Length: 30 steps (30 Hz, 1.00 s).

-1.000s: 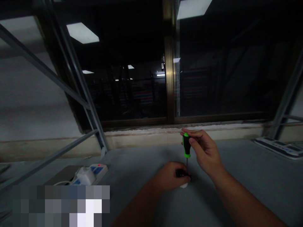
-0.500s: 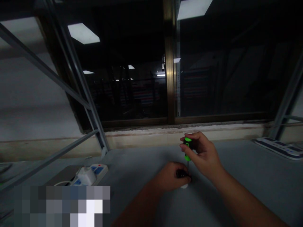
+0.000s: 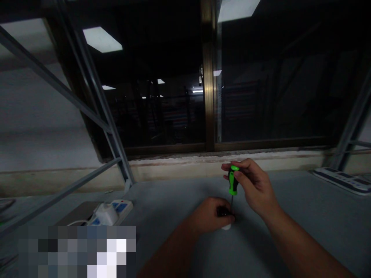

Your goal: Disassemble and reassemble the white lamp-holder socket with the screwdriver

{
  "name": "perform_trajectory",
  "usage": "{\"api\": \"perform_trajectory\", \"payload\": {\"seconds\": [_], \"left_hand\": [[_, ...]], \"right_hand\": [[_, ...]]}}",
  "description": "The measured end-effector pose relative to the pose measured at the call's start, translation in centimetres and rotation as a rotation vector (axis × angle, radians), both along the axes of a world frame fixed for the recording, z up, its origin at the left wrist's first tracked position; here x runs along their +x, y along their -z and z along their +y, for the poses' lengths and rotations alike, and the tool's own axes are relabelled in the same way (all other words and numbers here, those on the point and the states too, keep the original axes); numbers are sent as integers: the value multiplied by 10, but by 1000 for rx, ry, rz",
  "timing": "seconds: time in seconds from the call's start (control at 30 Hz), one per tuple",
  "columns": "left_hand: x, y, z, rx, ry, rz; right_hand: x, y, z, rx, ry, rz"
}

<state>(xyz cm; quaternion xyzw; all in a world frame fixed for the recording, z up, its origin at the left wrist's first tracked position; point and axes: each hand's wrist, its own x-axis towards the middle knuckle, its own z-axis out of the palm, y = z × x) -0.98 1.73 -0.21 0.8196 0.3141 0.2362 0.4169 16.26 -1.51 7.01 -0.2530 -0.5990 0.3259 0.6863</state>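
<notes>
My right hand (image 3: pixel 255 188) is shut on a screwdriver with a green and black handle (image 3: pixel 233 180), held by the handle between thumb and fingers. Its thin metal shaft (image 3: pixel 232 204) points down into a small dark object (image 3: pixel 222 211), which my left hand (image 3: pixel 206 214) grips against the grey table top (image 3: pixel 301 227). The shaft tip is hidden at the object. A white rounded piece (image 3: pixel 226 227) shows under my left hand, and I cannot tell what it is.
A white power strip (image 3: pixel 114 209) with a white plug in it lies at the left, and a second strip (image 3: pixel 342 181) at the right. Metal struts (image 3: pixel 114 133) slant across the left side. A dark window and its sill stand behind the table.
The screwdriver handle has shifted slightly right and my right fingers have changed position around it. My left hand and the dark object have stayed in place.
</notes>
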Motion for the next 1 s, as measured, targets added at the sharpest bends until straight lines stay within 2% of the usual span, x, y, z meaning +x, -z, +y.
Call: {"api": "perform_trajectory", "payload": {"seconds": [0.2,0.43,0.5,0.6,0.67,0.73,0.83,1.0], "left_hand": [[-1,2,2,64,6,-5],[-1,2,2,100,-9,6],[0,2,2,92,-4,2],[0,2,2,46,-13,-6],[0,3,2,23,-11,-20],[0,2,2,16,0,-25],[-1,1,1,24,4,-12],[-1,2,2,74,-2,0]], "right_hand": [[-2,-4,2,-13,145,-50],[-5,0,7,133,294,-66],[-3,0,6,163,258,-81],[0,-1,4,173,97,-62],[0,-2,2,149,5,-28],[-1,-2,1,106,-25,-20],[-4,-3,4,96,39,-35],[-3,0,12,186,216,-27]]}}
